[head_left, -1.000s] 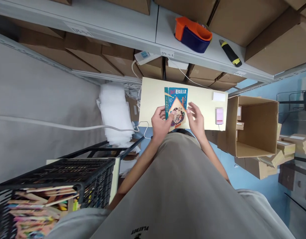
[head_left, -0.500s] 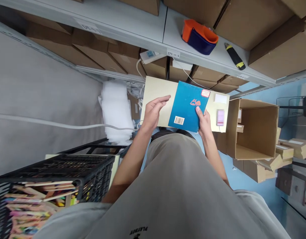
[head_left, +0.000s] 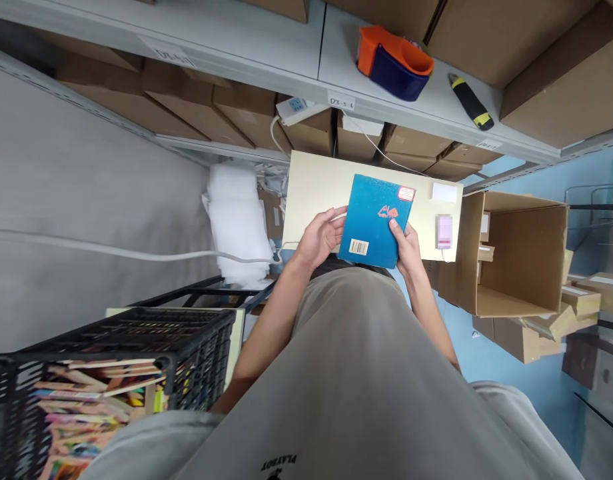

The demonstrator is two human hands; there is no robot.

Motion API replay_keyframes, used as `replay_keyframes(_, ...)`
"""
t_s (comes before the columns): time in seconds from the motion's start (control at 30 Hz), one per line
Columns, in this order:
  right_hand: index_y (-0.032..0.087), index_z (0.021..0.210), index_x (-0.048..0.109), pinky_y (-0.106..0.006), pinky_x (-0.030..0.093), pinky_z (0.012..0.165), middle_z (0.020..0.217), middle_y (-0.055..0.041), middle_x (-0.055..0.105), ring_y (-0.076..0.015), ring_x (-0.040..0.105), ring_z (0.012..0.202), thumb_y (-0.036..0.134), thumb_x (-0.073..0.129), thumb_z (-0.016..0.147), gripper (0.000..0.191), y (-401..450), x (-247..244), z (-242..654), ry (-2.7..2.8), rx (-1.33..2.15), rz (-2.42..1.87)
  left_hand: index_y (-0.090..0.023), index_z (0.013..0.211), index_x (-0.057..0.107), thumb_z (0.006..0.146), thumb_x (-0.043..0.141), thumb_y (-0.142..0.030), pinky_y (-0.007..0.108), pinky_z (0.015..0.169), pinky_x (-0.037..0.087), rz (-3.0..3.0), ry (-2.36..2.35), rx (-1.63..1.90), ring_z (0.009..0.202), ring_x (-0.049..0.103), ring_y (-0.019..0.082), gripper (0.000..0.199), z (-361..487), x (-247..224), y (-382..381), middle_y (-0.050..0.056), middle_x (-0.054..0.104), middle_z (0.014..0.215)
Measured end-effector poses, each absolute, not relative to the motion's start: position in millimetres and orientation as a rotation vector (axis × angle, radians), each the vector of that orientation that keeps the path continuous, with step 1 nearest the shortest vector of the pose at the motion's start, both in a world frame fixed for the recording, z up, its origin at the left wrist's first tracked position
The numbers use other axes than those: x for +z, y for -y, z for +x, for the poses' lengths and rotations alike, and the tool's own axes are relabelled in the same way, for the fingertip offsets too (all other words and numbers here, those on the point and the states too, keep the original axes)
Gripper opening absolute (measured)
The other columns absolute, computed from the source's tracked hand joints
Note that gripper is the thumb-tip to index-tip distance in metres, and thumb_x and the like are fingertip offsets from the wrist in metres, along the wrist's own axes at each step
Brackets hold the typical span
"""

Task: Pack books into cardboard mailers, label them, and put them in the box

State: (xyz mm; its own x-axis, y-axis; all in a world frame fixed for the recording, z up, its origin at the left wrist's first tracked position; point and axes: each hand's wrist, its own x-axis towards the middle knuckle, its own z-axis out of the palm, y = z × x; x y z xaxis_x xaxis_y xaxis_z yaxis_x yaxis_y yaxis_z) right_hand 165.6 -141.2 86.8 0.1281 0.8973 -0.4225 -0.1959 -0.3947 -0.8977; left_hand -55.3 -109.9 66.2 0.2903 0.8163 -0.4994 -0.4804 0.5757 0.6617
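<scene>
A blue book (head_left: 371, 230) with a barcode, a red-edged sticker and an orange drawing faces me above a cream board (head_left: 316, 175). My right hand (head_left: 409, 247) grips its right edge, thumb on the cover and fingers behind. At the opposite edge is my left hand (head_left: 321, 237), palm turned up and fingers stretched out. Its fingertips meet or pass just behind the book's edge; I cannot tell which. To the right on the board lie a phone (head_left: 443, 232) with a cable and a white paper slip (head_left: 443, 193).
A shelf (head_left: 286, 73) with cardboard boxes runs across the back, carrying an orange-and-blue tape dispenser (head_left: 394, 63) and a utility knife (head_left: 471, 102). An open carton (head_left: 519, 257) stands right. At left are white foam sheets (head_left: 239, 223) and a black crate (head_left: 171, 353) full of books.
My left hand has turned palm up and moved right to the book's left edge. The book has shifted slightly towards me, with my right hand still gripping it.
</scene>
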Motion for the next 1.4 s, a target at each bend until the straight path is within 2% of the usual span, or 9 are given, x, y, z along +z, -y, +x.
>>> replay_keyframes(0.17,0.022,0.138,0.074,-0.060,0.062,0.122,0.146,-0.0158,0.080,-0.0385,0.075,0.139,0.085,0.083,0.086,0.082,134,75,177,0.849,1.371,-1.526,-0.015,0.116,0.085,0.071,0.102,-0.062,0.042,0.091,0.071,0.552,-0.922,0.815,0.106,0.086,0.035,0.067,-41,75,116,0.015,0.089,0.115)
replay_keyframes(0.33,0.026,0.156,0.063,-0.060,0.050,0.134,0.168,-0.0176,0.065,-0.0375,0.059,0.160,0.087,0.086,0.081,0.099,130,68,169,0.969,1.246,-1.558,-0.019,0.133,0.083,0.090,0.088,-0.061,0.050,0.108,0.068,0.891,-1.297,1.023,0.118,0.084,0.035,0.060,-3,82,133,0.012,0.087,0.128)
replay_keyframes(0.5,0.023,0.128,0.076,-0.051,0.062,0.122,0.137,-0.0137,0.083,-0.0343,0.076,0.134,0.084,0.083,0.086,0.075,135,71,166,0.957,1.404,-1.400,-0.025,0.137,0.083,0.101,0.078,-0.049,0.052,0.132,0.053,1.532,-1.414,1.032,0.144,0.073,0.034,0.044,17,91,156,0.010,0.081,0.147)
replay_keyframes(0.67,0.026,0.121,0.077,-0.049,0.069,0.109,0.127,-0.0074,0.086,-0.0348,0.079,0.127,0.082,0.085,0.082,0.069,128,70,217,0.801,1.590,-1.347,-0.023,0.155,0.070,0.093,0.085,-0.068,0.055,0.131,0.053,1.312,-1.510,1.004,0.157,0.062,0.036,0.078,-9,77,135,0.017,0.071,0.161)
replay_keyframes(0.8,0.026,0.122,0.077,-0.050,0.070,0.106,0.126,-0.0064,0.087,-0.0366,0.079,0.129,0.083,0.089,0.078,0.073,127,66,255,0.790,1.790,-1.302,-0.017,0.138,0.080,0.074,0.099,-0.073,0.047,0.110,0.066,0.835,-1.203,0.825,0.125,0.081,0.036,0.087,1,56,118,0.017,0.086,0.127)
replay_keyframes(0.93,0.026,0.131,0.074,-0.054,0.062,0.124,0.143,-0.0083,0.082,-0.0363,0.073,0.141,0.071,0.103,0.071,0.080,128,61,278,0.920,1.853,-1.183,-0.016,0.122,0.083,0.065,0.108,-0.061,0.040,0.097,0.068,0.668,-1.163,0.839,0.102,0.084,0.029,0.077,31,51,119,0.012,0.088,0.109)
replay_keyframes(1.03,0.027,0.136,0.074,-0.058,0.059,0.128,0.147,-0.0093,0.079,-0.0363,0.071,0.143,0.064,0.108,0.066,0.086,127,60,291,1.021,1.813,-1.132,-0.019,0.117,0.083,0.061,0.110,-0.057,0.041,0.100,0.068,0.704,-1.182,0.874,0.107,0.084,0.030,0.073,39,61,120,0.010,0.088,0.111)
replay_keyframes(1.27,0.037,0.108,0.091,-0.072,0.031,0.143,0.135,-0.0013,0.085,-0.0375,0.056,0.163,0.046,0.098,0.086,0.024,116,87,310,1.358,1.574,-1.142,-0.023,0.082,0.078,0.059,0.111,-0.059,0.064,0.133,0.046,1.093,-1.290,1.010,0.148,0.068,0.041,0.054,27,98,121,0.014,0.087,0.112)
replay_keyframes(1.4,0.040,0.115,0.090,-0.072,0.026,0.145,0.138,0.0009,0.086,-0.0377,0.062,0.159,0.042,0.101,0.084,0.033,115,94,305,1.420,1.595,-1.094,-0.024,0.085,0.078,0.058,0.111,-0.062,0.068,0.132,0.046,1.144,-1.355,1.041,0.143,0.071,0.042,0.057,20,108,133,0.014,0.087,0.111)
